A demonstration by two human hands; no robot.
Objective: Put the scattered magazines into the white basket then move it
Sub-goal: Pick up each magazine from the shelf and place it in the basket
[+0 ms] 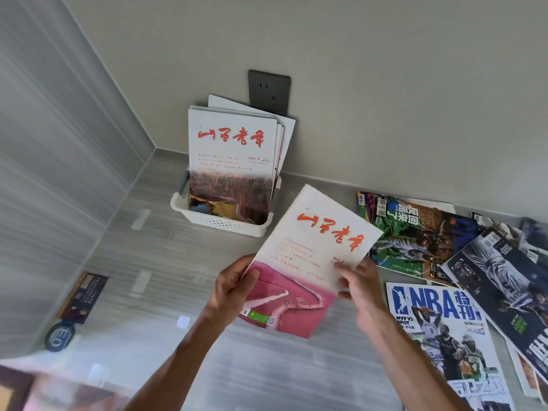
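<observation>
— Both our hands hold the pink magazine (308,262) at mid-frame: left hand (234,287) pinching one edge, right hand (360,287) gripping the other.

— And the white basket (221,222)?

— Just above it, magazines upright inside. At lower right we read "NBA" on a floor magazine (439,327).

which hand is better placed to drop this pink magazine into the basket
Left, probably. The left hand grips the pink magazine on the side nearer the white basket; the right hand holds the far edge.
</observation>
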